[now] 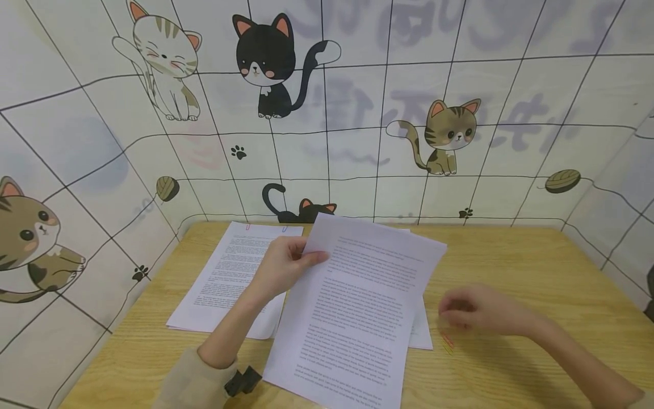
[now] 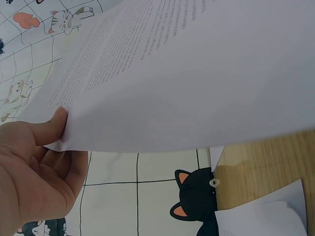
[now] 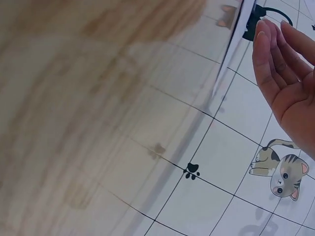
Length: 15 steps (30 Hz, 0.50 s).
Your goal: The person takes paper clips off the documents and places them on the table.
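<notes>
My left hand (image 1: 283,262) pinches printed paper (image 1: 352,318) at its upper left edge, thumb on the printed face and fingers behind. The paper is raised and tilted over the table; whether it is one sheet or several, I cannot tell. The left wrist view shows the thumb (image 2: 60,120) on the paper's corner. To the right, my right hand (image 1: 482,311), blurred, hovers over the table with fingers loosely bent. Nothing shows between those fingers (image 3: 266,54) in the right wrist view. Close below it lie a few red and yellow paper clips (image 1: 447,342).
On the left of the wooden table (image 1: 511,261) lies a printed stack (image 1: 230,272) with a red clip (image 1: 247,227) and a blue clip (image 1: 285,229) on its top edge. More paper (image 1: 422,332) lies partly hidden under the raised paper. A cat-patterned wall (image 1: 357,170) stands behind.
</notes>
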Each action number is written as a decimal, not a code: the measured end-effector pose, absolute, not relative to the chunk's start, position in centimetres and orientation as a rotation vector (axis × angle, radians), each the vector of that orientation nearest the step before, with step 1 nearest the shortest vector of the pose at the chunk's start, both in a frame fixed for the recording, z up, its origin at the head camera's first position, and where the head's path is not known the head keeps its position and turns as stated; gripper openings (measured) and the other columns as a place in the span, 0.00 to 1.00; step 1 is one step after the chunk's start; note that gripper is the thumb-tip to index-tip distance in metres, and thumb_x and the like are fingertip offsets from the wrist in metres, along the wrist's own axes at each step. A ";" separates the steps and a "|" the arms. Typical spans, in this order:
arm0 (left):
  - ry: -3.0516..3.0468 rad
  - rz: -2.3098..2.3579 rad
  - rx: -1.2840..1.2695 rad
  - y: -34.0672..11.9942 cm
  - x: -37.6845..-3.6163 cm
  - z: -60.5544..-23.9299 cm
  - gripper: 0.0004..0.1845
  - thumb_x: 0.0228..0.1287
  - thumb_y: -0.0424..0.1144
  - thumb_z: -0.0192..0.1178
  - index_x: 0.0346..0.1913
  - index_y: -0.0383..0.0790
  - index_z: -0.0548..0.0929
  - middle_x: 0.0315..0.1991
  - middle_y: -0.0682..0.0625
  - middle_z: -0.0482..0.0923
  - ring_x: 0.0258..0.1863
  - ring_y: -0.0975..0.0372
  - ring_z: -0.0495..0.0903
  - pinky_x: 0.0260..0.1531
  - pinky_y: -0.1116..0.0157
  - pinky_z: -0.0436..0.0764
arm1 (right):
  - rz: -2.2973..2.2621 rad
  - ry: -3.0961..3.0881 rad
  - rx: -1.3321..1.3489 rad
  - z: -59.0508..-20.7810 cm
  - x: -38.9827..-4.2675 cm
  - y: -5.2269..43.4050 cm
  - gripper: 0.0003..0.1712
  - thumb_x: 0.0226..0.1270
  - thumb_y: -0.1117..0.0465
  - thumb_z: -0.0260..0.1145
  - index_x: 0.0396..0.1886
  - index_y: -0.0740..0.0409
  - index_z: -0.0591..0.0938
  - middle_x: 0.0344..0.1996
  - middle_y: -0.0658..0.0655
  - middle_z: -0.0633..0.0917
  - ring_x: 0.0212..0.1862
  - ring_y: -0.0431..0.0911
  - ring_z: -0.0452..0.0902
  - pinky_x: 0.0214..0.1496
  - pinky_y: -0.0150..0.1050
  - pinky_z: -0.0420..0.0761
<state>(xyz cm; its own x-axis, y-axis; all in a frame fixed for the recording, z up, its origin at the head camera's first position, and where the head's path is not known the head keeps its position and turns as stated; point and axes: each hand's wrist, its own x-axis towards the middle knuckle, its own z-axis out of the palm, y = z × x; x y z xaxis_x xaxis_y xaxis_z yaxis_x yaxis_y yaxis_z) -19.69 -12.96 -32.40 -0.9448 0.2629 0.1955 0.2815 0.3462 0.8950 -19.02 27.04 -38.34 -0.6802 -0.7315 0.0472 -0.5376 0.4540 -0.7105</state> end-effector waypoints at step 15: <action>-2.543 -1.735 -0.524 -13.2 -19.5 -32.1 0.08 0.64 0.35 0.70 0.43 0.36 0.89 0.31 0.47 0.88 0.26 0.56 0.87 0.26 0.59 0.84 | -1.249 2.629 -1.018 -35.5 -18.6 26.2 0.11 0.81 0.66 0.52 0.47 0.58 0.82 0.32 0.50 0.84 0.34 0.46 0.82 0.36 0.37 0.83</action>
